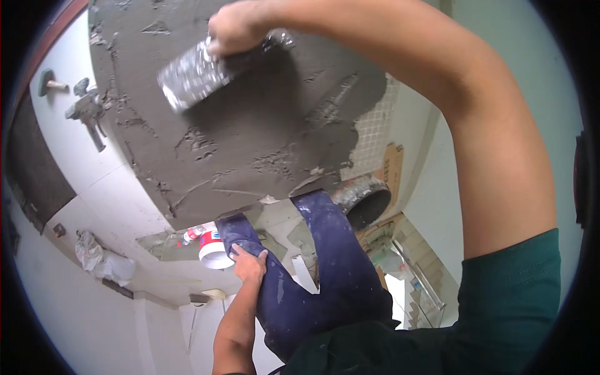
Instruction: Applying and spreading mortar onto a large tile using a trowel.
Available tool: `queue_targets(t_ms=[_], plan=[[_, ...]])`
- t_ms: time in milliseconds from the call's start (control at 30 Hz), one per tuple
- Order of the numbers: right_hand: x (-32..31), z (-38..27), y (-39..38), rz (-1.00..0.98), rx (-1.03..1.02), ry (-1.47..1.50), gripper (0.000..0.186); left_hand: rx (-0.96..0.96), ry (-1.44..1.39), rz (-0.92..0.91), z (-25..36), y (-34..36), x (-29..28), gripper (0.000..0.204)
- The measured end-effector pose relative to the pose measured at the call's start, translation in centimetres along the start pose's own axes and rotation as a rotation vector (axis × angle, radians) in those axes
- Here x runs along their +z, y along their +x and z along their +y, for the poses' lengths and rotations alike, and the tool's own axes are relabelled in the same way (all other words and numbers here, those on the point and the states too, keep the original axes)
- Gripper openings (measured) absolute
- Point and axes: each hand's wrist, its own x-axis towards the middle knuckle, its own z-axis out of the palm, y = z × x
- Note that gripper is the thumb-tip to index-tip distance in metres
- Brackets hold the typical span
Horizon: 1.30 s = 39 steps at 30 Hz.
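Note:
My right hand (239,29) is closed around the handle of a plastering trowel (195,76), its metal blade smeared by motion and tilted down to the left. The blade lies against, or very close to, a broad layer of wet grey mortar (262,131). Ridges and rough patches show in that layer. Along its right edge, a strip of pale gridded surface (373,134) is uncovered. Lower down, my left hand (249,262) rests on the thigh of my dark blue trousers, fingers spread and holding nothing.
A bucket (369,197) crusted with mortar is at the right, beside brown cardboard (392,165). A white-and-red tub (214,251) and a plastic bottle (190,234) are near my left leg. Metal taps (86,107) stick out of the white wall at left. A plastic bag (94,253) is below them.

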Motion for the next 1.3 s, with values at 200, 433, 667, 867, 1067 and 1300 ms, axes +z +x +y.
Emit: queue_targets(t_ms=[200,433,667,867,1067,1300], plan=[[9.3,-0.1,-12.1,-0.219,-0.153,-0.124,0.040,-0.024,0.017,0.050,0.0,0.3,0.7,0.113],[20.3,-1.2,-26.5,-0.275,0.043,0.095,0.042,-0.001,0.111,0.084,0.0,0.5,1.2,0.113],[28.9,-10.5,-32.6,0.249,0.461,1.073,0.048,0.011,0.248,0.138,-1.2,1.0,1.0,0.113],[29.9,-8.6,-25.5,0.779,1.077,1.000,0.042,0.039,0.225,0.164,-1.4,0.5,0.1,0.112],[28.0,1.6,-29.1,0.870,1.436,0.887,0.043,0.079,0.273,0.195,-0.2,-1.0,-0.2,0.110],[32.4,6.6,-32.0,1.046,1.411,1.133,0.049,0.206,0.210,0.247,-0.3,-4.2,0.3,0.088]])
